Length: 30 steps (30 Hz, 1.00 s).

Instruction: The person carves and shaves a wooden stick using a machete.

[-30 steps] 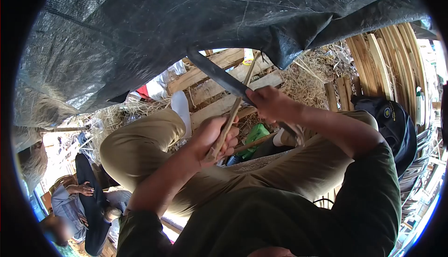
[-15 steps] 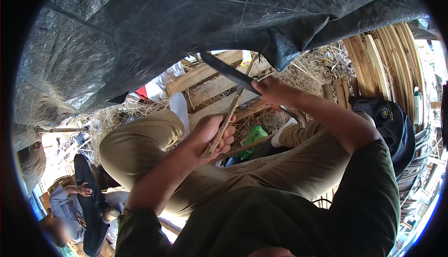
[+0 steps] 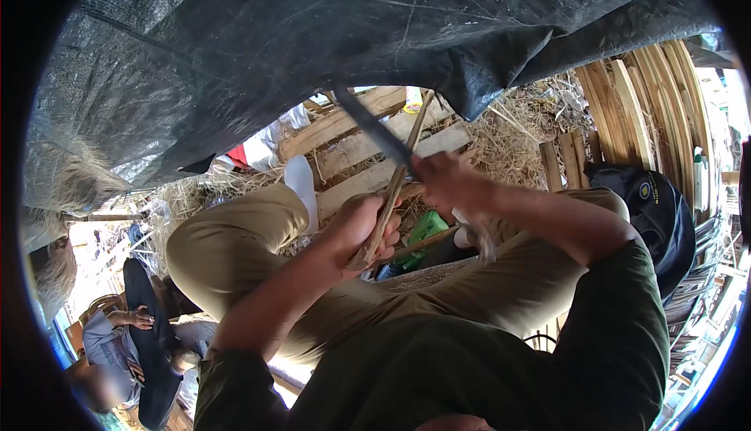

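Note:
My left hand (image 3: 361, 231) is closed around the lower part of a thin, split wooden stick (image 3: 411, 140), which slants up and away to the right. In my right hand (image 3: 451, 183) is a machete (image 3: 374, 124) with a long dark blade, its curved handle end showing below the fist. The blade points to the upper left and crosses the stick just above my left hand. Whether the edge touches the wood I cannot tell, as the blade is slightly blurred.
Wooden slats (image 3: 368, 148) and straw (image 3: 512, 145) lie beyond my legs. A green plastic bag (image 3: 429, 229) is under my hands. Black tarpaulin (image 3: 258, 32) hangs close overhead. Planks (image 3: 653, 102) and a dark bag (image 3: 645, 204) stand at right. Another person (image 3: 129, 345) sits at lower left.
My right hand has moved down and slightly left with the machete, so the blade crosses the stick lower down. My left hand and the stick have shifted slightly.

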Each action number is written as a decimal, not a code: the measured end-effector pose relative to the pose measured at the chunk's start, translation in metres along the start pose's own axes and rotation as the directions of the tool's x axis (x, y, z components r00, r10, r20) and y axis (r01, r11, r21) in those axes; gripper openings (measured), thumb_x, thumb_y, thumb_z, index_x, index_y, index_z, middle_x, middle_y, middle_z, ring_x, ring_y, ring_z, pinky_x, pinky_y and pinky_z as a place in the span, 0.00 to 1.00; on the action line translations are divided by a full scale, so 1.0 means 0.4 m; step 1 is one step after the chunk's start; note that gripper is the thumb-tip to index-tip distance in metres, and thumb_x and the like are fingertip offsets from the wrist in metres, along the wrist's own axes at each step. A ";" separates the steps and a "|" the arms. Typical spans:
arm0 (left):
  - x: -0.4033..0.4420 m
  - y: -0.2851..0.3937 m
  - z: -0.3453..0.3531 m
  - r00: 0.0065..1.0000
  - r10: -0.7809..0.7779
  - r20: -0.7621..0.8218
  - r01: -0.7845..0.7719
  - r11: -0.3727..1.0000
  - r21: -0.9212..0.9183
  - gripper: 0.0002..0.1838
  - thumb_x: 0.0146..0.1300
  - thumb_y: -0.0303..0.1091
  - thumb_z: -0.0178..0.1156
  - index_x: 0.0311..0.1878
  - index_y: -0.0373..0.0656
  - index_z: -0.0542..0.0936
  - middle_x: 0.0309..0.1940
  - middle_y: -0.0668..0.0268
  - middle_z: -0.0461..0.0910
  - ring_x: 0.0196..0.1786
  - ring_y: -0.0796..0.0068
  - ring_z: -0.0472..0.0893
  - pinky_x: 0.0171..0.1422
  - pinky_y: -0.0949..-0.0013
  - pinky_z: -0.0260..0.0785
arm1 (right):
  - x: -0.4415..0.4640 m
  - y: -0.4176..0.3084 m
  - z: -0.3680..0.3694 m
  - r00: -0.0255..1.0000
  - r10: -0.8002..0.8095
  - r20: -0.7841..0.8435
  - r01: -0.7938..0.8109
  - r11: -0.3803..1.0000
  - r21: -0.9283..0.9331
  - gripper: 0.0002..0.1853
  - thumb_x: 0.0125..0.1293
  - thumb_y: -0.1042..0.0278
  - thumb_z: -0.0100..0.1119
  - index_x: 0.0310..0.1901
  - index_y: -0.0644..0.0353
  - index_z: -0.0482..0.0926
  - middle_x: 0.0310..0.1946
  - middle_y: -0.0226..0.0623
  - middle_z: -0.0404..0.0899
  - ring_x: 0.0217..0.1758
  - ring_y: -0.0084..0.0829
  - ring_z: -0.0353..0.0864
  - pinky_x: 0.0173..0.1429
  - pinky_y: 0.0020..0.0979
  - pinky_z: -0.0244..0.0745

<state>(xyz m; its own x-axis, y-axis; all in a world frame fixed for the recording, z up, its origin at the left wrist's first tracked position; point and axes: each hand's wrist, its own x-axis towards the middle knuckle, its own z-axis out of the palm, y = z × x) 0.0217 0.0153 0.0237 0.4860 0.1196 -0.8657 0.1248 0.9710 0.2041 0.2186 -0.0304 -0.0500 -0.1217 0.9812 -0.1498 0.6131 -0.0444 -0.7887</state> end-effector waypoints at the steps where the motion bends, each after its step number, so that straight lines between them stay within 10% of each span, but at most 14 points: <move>1: -0.009 -0.006 0.001 1.000 0.002 0.013 -0.002 1.000 -0.004 0.07 0.73 0.39 0.47 0.46 0.47 0.69 0.14 0.74 0.63 0.10 0.83 0.60 0.11 0.76 0.52 | -0.002 -0.021 0.001 0.997 0.076 0.030 -0.078 0.995 0.066 0.27 0.79 0.47 0.42 0.31 0.63 0.73 0.18 0.34 0.72 0.15 0.26 0.70 0.21 0.32 0.69; 4: -0.017 0.001 -0.003 0.999 0.000 0.039 -0.001 1.000 0.008 0.07 0.73 0.39 0.47 0.46 0.47 0.69 0.14 0.74 0.63 0.10 0.83 0.60 0.11 0.76 0.52 | 0.037 -0.113 -0.091 0.720 0.548 0.425 -0.671 0.705 0.228 0.26 0.79 0.46 0.40 0.31 0.62 0.70 0.18 0.33 0.70 0.15 0.25 0.68 0.20 0.33 0.67; 8: -0.002 0.004 -0.020 1.000 0.008 0.011 -0.008 1.000 0.010 0.08 0.74 0.39 0.46 0.46 0.47 0.69 0.14 0.74 0.63 0.10 0.83 0.60 0.11 0.76 0.52 | 0.069 -0.008 -0.086 0.681 0.624 0.384 -0.723 0.657 0.214 0.26 0.79 0.45 0.39 0.32 0.62 0.69 0.17 0.30 0.68 0.14 0.25 0.67 0.20 0.31 0.67; 11: -0.002 0.000 0.007 0.999 0.011 -0.052 -0.008 0.999 0.051 0.07 0.74 0.39 0.46 0.46 0.48 0.69 0.14 0.74 0.63 0.10 0.83 0.60 0.11 0.76 0.52 | -0.003 -0.011 0.009 0.963 0.240 0.123 -0.254 0.960 0.116 0.21 0.76 0.57 0.44 0.44 0.71 0.75 0.31 0.43 0.77 0.21 0.32 0.78 0.25 0.35 0.74; 19: -0.009 -0.002 -0.017 1.000 0.006 0.008 -0.007 1.000 0.018 0.08 0.74 0.41 0.46 0.47 0.48 0.69 0.14 0.74 0.62 0.10 0.82 0.59 0.11 0.75 0.52 | 0.062 -0.036 -0.100 0.710 0.567 0.418 -0.672 0.722 0.161 0.24 0.77 0.54 0.43 0.45 0.72 0.77 0.27 0.42 0.78 0.19 0.32 0.78 0.26 0.36 0.76; 20: -0.008 -0.001 -0.016 1.000 0.005 0.002 -0.005 1.000 0.022 0.08 0.74 0.41 0.46 0.47 0.48 0.69 0.14 0.74 0.62 0.10 0.82 0.59 0.11 0.75 0.52 | 0.056 0.006 -0.073 0.963 0.196 0.186 -0.202 0.979 0.013 0.24 0.77 0.52 0.43 0.43 0.70 0.76 0.24 0.40 0.75 0.18 0.30 0.75 0.24 0.34 0.74; 21: -0.007 0.002 -0.013 1.000 0.006 0.006 -0.006 0.999 0.033 0.08 0.74 0.41 0.46 0.47 0.48 0.69 0.14 0.74 0.62 0.10 0.82 0.60 0.11 0.75 0.52 | 0.042 0.052 -0.033 0.957 -0.286 0.047 0.289 0.927 -0.238 0.24 0.78 0.49 0.42 0.40 0.67 0.75 0.21 0.37 0.73 0.16 0.28 0.73 0.22 0.33 0.71; 23: -0.012 -0.006 -0.009 1.000 -0.008 0.008 0.008 0.999 0.049 0.08 0.74 0.40 0.46 0.47 0.48 0.69 0.14 0.74 0.62 0.10 0.82 0.60 0.10 0.75 0.52 | 0.012 -0.158 -0.082 0.801 0.471 0.368 -0.562 0.804 0.194 0.24 0.79 0.49 0.40 0.39 0.65 0.74 0.19 0.34 0.70 0.15 0.26 0.70 0.19 0.30 0.69; 30: -0.015 0.011 -0.024 0.999 0.017 -0.032 -0.014 0.996 0.090 0.09 0.74 0.40 0.45 0.47 0.47 0.69 0.13 0.73 0.62 0.09 0.82 0.61 0.09 0.75 0.53 | 0.061 0.022 -0.078 0.892 0.241 0.382 -0.278 0.959 0.044 0.24 0.79 0.48 0.40 0.43 0.65 0.75 0.21 0.35 0.71 0.16 0.26 0.73 0.19 0.31 0.70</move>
<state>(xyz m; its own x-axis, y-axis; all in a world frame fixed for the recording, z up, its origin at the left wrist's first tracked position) 0.0111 0.0211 0.0254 0.4600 0.1425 -0.8764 0.1957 0.9465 0.2566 0.2456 -0.0008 -0.0419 -0.2588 0.7931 -0.5514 0.5874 -0.3240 -0.7416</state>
